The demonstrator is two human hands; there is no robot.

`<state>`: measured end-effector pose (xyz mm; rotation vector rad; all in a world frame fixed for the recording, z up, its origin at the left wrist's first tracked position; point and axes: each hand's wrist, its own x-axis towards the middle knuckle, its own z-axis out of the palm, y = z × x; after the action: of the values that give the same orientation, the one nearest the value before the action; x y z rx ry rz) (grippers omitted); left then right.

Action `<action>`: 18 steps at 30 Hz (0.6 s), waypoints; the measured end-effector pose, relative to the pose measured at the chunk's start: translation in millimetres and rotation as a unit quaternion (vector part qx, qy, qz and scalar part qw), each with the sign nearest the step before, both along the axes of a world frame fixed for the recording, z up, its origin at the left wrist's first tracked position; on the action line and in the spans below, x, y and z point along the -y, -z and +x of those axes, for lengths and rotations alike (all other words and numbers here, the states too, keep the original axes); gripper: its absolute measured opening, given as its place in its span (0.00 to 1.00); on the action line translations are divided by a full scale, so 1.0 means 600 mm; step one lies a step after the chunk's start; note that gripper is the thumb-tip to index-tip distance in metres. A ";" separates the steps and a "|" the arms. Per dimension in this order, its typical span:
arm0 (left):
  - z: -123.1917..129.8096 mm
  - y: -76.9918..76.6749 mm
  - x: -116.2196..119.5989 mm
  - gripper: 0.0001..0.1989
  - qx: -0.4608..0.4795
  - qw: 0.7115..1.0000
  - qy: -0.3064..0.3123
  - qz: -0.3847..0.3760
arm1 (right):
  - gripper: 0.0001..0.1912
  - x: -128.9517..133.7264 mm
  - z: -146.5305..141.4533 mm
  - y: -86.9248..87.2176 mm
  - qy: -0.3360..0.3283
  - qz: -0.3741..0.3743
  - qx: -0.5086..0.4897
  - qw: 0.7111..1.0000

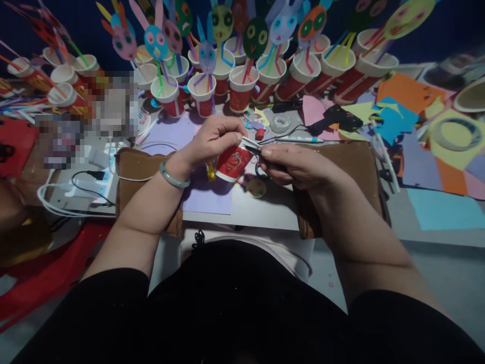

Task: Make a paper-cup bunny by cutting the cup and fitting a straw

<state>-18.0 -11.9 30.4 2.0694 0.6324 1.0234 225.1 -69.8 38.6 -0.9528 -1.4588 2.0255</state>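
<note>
My left hand (217,139) grips a red cup (233,163) while my right hand (291,163) holds dark scissors (251,149) at its white rim.
The cup is tilted between my hands, over the near middle of the tabletop (276,212), beside purple paper (208,198); my right fingers are closed around the scissors. A yellow disc (256,188) lies just right of the cup, red cups with paper faces (243,90) stand on the far side, and a tape roll (438,137) rests on coloured paper to the right.

Dim light is leaving the black shirt (242,303) nearly featureless. Blur is softening both sides, and pixelation is masking patches at left.
</note>
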 end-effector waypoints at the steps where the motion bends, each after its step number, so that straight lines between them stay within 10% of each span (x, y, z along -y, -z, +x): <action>1: 0.000 0.000 0.000 0.14 0.003 1.000 0.000 -0.004 | 0.22 0.000 -0.001 0.001 0.003 0.000 -0.004 1.000; 11: 0.002 0.009 -0.005 0.20 0.021 1.000 -0.014 -0.017 | 0.28 0.000 -0.006 -0.001 0.007 0.035 -0.042 0.998; 15: 0.010 0.027 -0.012 0.24 0.035 0.998 -0.036 -0.036 | 0.25 0.005 -0.016 0.008 0.140 0.155 -0.013 0.978; 18: 0.018 0.036 -0.013 0.26 0.038 0.997 -0.036 -0.051 | 0.19 0.009 -0.024 0.021 0.271 0.309 0.078 0.909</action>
<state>-7.5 -4.0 8.6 1.9228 0.7104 1.0820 210.9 -74.9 26.1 -1.0860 -1.5495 1.0166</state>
